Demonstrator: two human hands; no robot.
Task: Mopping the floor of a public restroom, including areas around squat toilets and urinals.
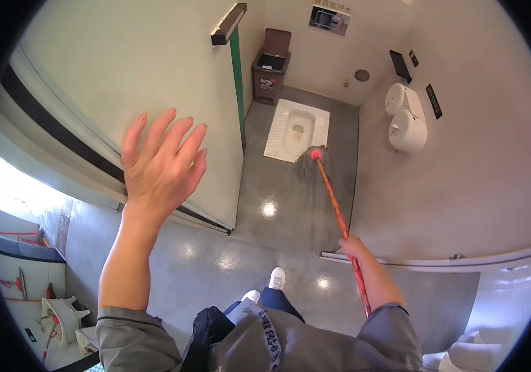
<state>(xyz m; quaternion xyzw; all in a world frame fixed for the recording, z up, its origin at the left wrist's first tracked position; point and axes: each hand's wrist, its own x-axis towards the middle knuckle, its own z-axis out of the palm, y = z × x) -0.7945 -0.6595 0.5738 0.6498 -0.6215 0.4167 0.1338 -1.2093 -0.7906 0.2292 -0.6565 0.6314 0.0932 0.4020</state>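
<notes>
My left hand point(160, 164) is raised with fingers spread, flat against or just off the pale stall door point(172, 74), holding nothing. My right hand point(353, 248) grips the red handle of a mop point(337, 208). The grey mop head point(312, 166) rests on the dark grey floor just in front of the white squat toilet point(296, 130) inside the stall.
A brown pedal bin point(272, 68) stands at the stall's back left. White paper dispensers point(405, 118) hang on the right wall. My white shoes point(276, 279) stand on the shiny floor at the stall entrance. Cleaning tools lean at the far left point(23, 285).
</notes>
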